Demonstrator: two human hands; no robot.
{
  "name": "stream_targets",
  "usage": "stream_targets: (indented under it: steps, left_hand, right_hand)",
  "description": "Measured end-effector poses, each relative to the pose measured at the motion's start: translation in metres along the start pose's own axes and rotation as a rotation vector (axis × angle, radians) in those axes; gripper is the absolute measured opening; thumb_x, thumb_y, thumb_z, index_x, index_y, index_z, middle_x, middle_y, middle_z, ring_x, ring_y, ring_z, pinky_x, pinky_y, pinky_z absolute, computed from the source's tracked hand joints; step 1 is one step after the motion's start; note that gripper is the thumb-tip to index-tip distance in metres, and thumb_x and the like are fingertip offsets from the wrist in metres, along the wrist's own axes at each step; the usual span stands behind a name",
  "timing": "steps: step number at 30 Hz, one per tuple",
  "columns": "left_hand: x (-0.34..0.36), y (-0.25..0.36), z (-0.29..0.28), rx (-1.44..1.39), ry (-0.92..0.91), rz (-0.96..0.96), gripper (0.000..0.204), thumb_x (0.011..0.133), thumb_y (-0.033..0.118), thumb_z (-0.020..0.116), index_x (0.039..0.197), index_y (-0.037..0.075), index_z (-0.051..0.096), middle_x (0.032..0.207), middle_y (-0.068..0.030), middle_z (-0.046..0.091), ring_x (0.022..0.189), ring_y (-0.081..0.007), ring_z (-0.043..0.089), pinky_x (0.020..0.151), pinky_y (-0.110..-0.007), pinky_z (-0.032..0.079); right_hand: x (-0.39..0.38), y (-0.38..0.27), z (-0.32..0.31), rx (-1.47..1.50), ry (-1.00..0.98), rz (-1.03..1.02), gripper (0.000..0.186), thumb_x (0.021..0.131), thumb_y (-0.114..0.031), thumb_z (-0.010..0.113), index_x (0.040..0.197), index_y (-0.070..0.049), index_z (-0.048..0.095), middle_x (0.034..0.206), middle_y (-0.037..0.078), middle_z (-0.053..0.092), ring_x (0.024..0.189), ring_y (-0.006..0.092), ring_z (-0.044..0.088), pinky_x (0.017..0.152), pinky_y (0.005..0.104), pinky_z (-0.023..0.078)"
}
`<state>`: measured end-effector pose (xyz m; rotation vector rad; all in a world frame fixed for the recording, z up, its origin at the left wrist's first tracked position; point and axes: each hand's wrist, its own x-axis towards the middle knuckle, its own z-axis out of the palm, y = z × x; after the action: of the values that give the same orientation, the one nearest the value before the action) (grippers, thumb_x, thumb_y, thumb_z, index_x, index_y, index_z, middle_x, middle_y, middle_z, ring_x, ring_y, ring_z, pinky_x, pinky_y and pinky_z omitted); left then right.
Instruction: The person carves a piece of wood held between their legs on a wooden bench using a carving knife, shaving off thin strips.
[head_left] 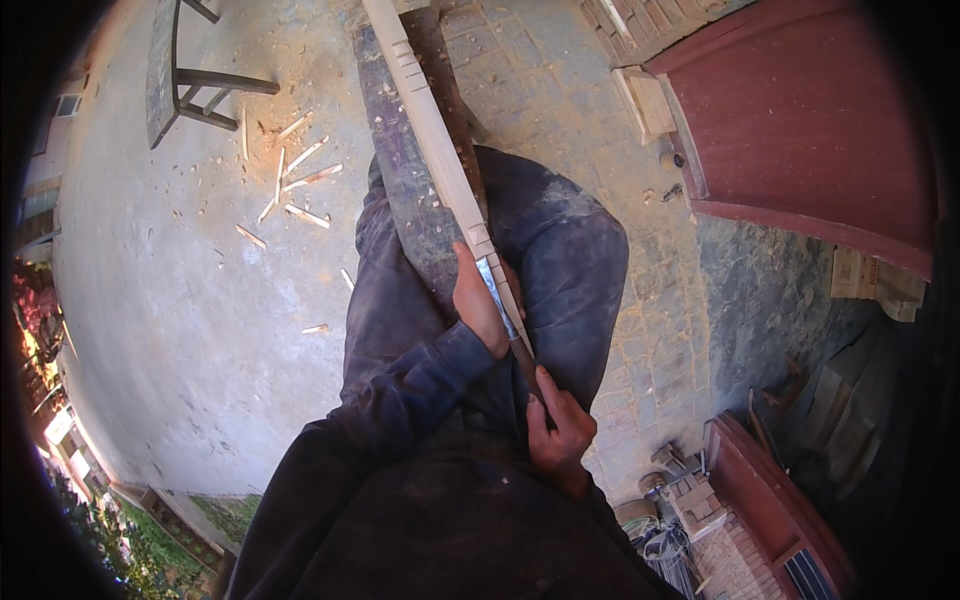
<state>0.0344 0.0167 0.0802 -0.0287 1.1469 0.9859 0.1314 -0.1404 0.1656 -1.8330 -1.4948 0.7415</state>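
Observation:
A long pale wooden strip [432, 130] with notches lies along a dark, worn plank [400, 170] that runs between my knees. My left hand [478, 305] presses on the metal blade of a chisel [497, 290] against the strip's near end. Lower down, my right hand [557, 428] is wrapped around the chisel's dark handle, close to my body. I sit in dark blue trousers and a dark sleeve, astride the plank.
Wood chips and splinters [290, 180] lie scattered on the concrete floor at the left. A wooden bench [175, 75] stands at the upper left. A red door [810, 120] is at the right, with bricks and clutter [700, 500] at the lower right.

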Motion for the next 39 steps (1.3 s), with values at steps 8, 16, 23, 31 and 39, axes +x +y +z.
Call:
stream_targets:
  steps: [8,16,23,31,39]
  left_hand:
    - [0.002,-0.002,-0.003,-0.001,-0.018,-0.013,0.075,0.110,0.067,0.023,0.069,0.011,0.051,0.050,-0.0070,0.043,0.038,-0.0221,0.042,0.038,-0.034,0.038]
    - [0.002,-0.003,-0.003,-0.031,-0.028,-0.009,0.074,0.110,0.067,0.024,0.070,0.011,0.052,0.050,-0.0084,0.043,0.038,-0.0229,0.043,0.039,-0.035,0.039]
    - [0.003,-0.003,-0.002,-0.031,-0.012,-0.013,0.073,0.111,0.066,0.024,0.072,0.010,0.052,0.050,-0.0078,0.043,0.038,-0.0224,0.043,0.038,-0.035,0.039]
    - [0.002,-0.005,-0.002,-0.019,-0.015,0.065,0.074,0.112,0.064,0.023,0.070,0.010,0.052,0.048,-0.0078,0.042,0.037,-0.0224,0.041,0.036,-0.034,0.037]
    - [0.012,-0.008,-0.007,-0.058,0.038,0.007,0.071,0.112,0.063,0.023,0.075,0.012,0.056,0.053,-0.0061,0.048,0.039,-0.0191,0.044,0.038,-0.034,0.040]
  right_hand:
    - [-0.005,-0.001,0.013,-0.022,0.032,-0.023,0.052,0.088,0.000,0.076,0.139,-0.007,0.070,0.070,0.009,0.056,0.055,0.0263,0.058,0.050,0.0403,0.046]
    - [-0.006,-0.004,0.021,-0.065,0.051,-0.034,0.050,0.090,-0.002,0.074,0.139,-0.006,0.069,0.070,0.008,0.056,0.056,0.0251,0.059,0.050,0.0392,0.047]
    - [-0.002,-0.013,0.022,-0.079,0.062,-0.022,0.050,0.088,0.000,0.075,0.138,-0.004,0.070,0.069,0.008,0.056,0.054,0.0243,0.059,0.049,0.0379,0.047]
    - [0.008,-0.018,0.029,-0.048,0.060,-0.006,0.050,0.087,0.002,0.075,0.137,-0.003,0.071,0.067,0.008,0.053,0.053,0.0244,0.058,0.050,0.0381,0.047]
    - [-0.004,-0.017,-0.002,0.011,-0.020,0.096,0.043,0.091,0.009,0.066,0.134,0.007,0.069,0.087,0.020,0.072,0.068,0.0236,0.068,0.062,0.0330,0.054]
